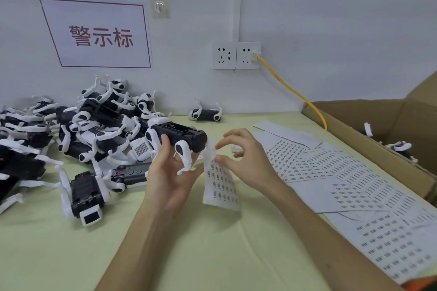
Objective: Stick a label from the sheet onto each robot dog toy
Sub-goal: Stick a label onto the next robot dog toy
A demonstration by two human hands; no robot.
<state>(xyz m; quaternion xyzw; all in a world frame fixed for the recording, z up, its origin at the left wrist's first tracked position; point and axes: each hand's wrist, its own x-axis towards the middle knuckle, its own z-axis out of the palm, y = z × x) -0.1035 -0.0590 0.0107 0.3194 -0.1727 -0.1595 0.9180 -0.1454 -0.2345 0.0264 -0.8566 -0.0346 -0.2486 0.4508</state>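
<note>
a heap of robot dog toys point(78, 125) lies at the left of the tabletop point(194, 243), against the wall. one lone toy point(206, 114) sits behind, near the wall sockets point(236, 55). label sheets point(343, 179) spread along the right side, beside a cardboard box point(378, 130) at the right edge. at the centre, the left hand point(170, 172) holds a toy point(179, 137) above the tabletop, with a small label sheet point(221, 184) just right of it at the right hand point(246, 156).

The robot dog toy point(179, 137) looks like hard plastic, its black body faintly glossy, its white legs smooth; the label sheet point(221, 186) is thin matt paper; the table point(212, 243) carries a smooth, matt pale-green covering; the box point(369, 123) is plain brown cardboard.
</note>
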